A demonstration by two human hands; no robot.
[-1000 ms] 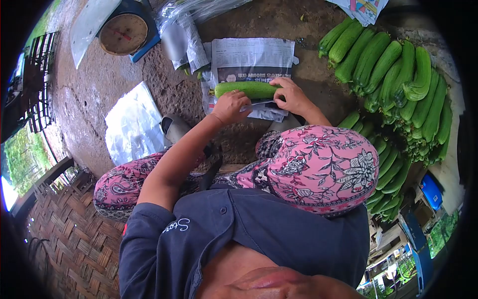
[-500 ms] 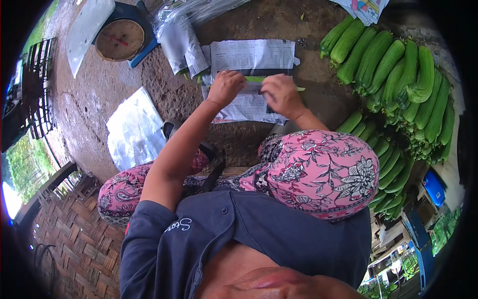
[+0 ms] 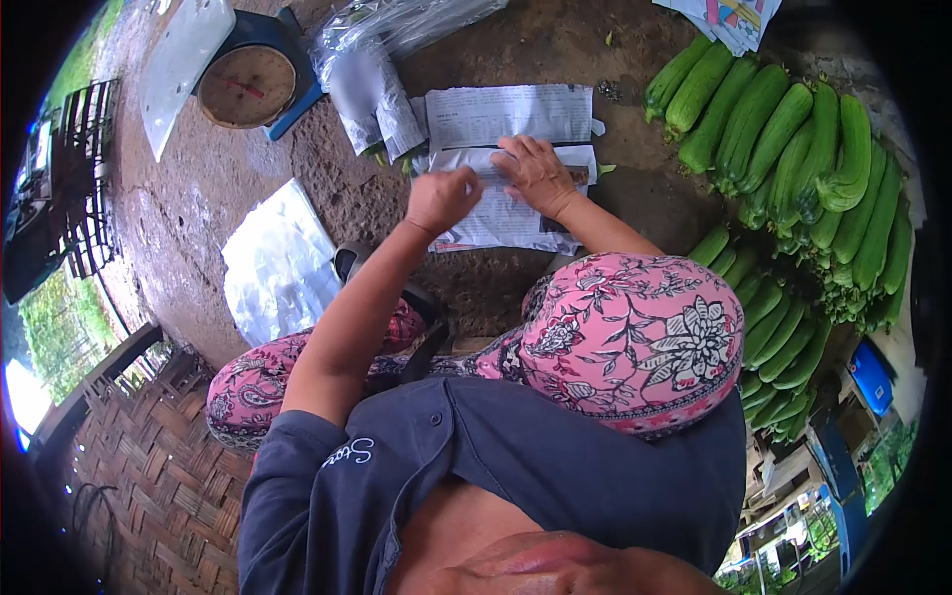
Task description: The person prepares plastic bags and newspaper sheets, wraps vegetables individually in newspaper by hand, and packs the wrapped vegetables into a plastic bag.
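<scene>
The newspaper [image 3: 511,117] lies flat on the floor [image 3: 451,283] in front of the person, its near part folded back over the middle; the gourd [image 3: 606,169] seems to lie under that fold, as only a green tip shows past the right edge of the paper. The right hand [image 3: 508,164] rests on the folded part, palm down, its fingers moderately spread and bent; the left hand [image 3: 476,184] is at the left part of the paper, fingers curled in narrow, and whether it pinches the paper or only hovers over it I cannot tell.

Just beyond the paper's left side lie paper rolls [image 3: 401,124], green ends sticking out at the near side, with clear plastic [image 3: 436,25] beside and behind them; farther left stands a blue scale [image 3: 248,87] with a round dial, a pale sheet [image 3: 183,74] next to it; nearer the person, left of a dark shoe [image 3: 347,263], lie plastic bags [image 3: 281,263]. On the right, bare green gourds [image 3: 783,134] lie in rows, one group nearer the knee, with printed sheets [image 3: 729,22] at their far end.
</scene>
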